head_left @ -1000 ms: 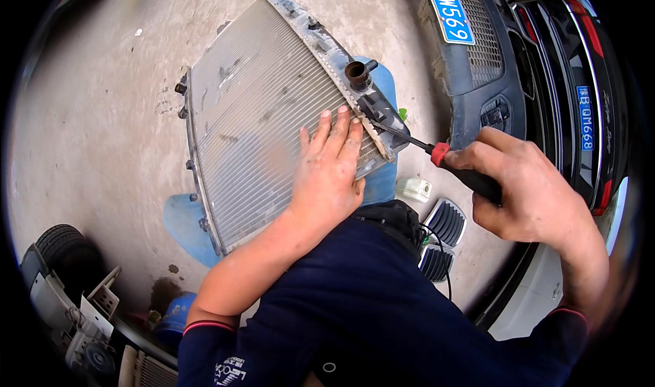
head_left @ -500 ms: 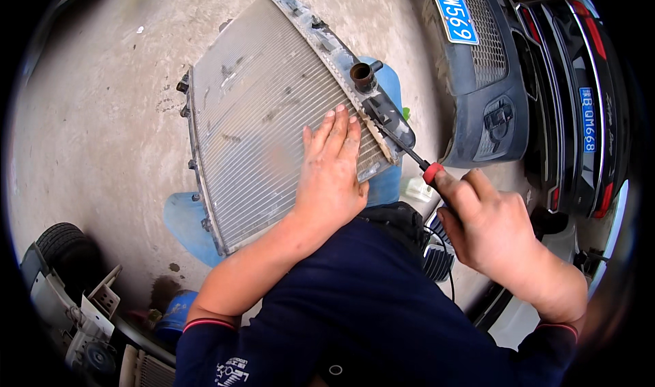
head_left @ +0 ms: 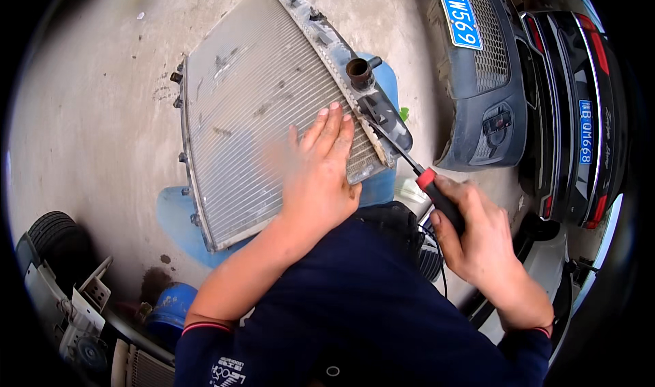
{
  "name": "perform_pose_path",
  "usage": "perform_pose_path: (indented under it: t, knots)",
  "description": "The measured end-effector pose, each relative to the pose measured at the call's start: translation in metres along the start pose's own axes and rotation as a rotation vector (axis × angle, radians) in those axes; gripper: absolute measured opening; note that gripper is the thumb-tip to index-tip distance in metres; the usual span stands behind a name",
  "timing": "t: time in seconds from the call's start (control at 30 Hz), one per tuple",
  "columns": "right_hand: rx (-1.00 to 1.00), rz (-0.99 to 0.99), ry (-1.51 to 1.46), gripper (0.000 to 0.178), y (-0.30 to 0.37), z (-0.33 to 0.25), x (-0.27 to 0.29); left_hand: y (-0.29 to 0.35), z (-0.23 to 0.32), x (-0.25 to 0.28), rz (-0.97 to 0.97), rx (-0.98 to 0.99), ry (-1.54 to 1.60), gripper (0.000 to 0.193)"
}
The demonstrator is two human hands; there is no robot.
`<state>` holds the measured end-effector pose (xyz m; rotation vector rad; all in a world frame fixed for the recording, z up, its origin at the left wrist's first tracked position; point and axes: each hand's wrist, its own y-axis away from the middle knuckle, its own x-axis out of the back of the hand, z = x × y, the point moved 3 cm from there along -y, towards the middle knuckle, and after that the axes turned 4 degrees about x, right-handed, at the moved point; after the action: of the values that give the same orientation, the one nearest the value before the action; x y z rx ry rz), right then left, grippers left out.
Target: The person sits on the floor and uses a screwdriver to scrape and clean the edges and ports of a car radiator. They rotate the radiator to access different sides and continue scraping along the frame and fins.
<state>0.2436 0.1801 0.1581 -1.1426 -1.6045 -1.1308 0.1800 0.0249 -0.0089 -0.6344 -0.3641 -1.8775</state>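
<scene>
A large car radiator (head_left: pixel 239 114) with worn metal fins lies tilted in front of me, on top of a blue plastic piece. Along its right side runs a dark plastic end tank (head_left: pixel 382 110) with a round pipe neck (head_left: pixel 359 72) standing up from it. My left hand (head_left: pixel 321 165) rests flat on the fins near that tank, fingers stretched out. In my right hand (head_left: pixel 471 226) is a screwdriver (head_left: pixel 426 178) with a red and black handle. Its shaft points up and left, and the tip meets the seam between the tank and the metal edge.
A blue plastic sheet-like piece (head_left: pixel 181 216) shows beneath the radiator. To the right stand a grey car bumper (head_left: pixel 484 117) and a black car rear bumper (head_left: pixel 580 148). At the lower left are a tyre (head_left: pixel 58 240), a blue bucket (head_left: pixel 174 308) and assorted car parts.
My right hand has shifted down and slightly left, showing more of the screwdriver handle. Its shaft now lies across the tank to the seam. My left hand stays flat on the fins.
</scene>
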Motion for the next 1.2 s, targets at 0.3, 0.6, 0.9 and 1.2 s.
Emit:
perform_pose_path:
  t: [0.3, 0.6, 0.9, 1.2]
  knots:
    - [0.065, -0.131, 0.578, 0.042, -0.013, -0.049, 0.021, -0.005, 0.001, -0.005, 0.032, 0.002, -0.090, 0.094]
    - [0.251, -0.138, 0.933, 0.035, -0.013, -0.071, 0.023, 0.002, 0.004, -0.004, 0.016, -0.021, -0.099, 0.088]
    - [0.084, -0.225, 0.567, 0.030, -0.026, -0.066, 0.019, 0.002, 0.005, -0.004, 0.007, -0.049, -0.083, 0.087]
    - [-0.176, -0.068, -0.191, 0.034, -0.006, -0.013, -0.002, 0.001, 0.000, -0.010, 0.031, -0.044, -0.053, 0.089]
